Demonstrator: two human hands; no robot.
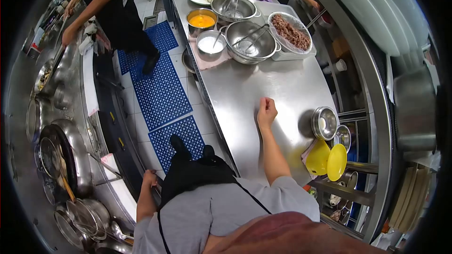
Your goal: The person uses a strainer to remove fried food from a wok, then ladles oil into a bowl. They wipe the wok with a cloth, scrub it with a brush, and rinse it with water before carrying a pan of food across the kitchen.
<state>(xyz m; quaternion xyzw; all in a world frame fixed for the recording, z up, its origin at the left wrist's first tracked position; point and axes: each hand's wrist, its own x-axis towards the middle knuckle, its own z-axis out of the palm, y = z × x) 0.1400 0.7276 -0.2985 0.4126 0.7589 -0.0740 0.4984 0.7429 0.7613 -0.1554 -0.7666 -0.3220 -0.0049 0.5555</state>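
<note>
My right hand [267, 111] is over the bare steel counter [287, 84], its fingers curled into a loose fist with nothing showing in it. Farther up the counter are a steel colander [250, 42], a steel pot of white contents [211, 42] with a utensil in it, and a pot of yellow-orange liquid [201, 20]. My left hand [149, 178] hangs at my side near the stove front, fingers curled and apparently empty.
A lined bowl of brown crumbly food [291, 33] sits farther along. Stacked steel bowls [325, 122] and a yellow container [316, 157] stand at the right edge. On the left are a wok [56, 160] and a co-worker [113, 9]. Blue mats [160, 89] cover the floor.
</note>
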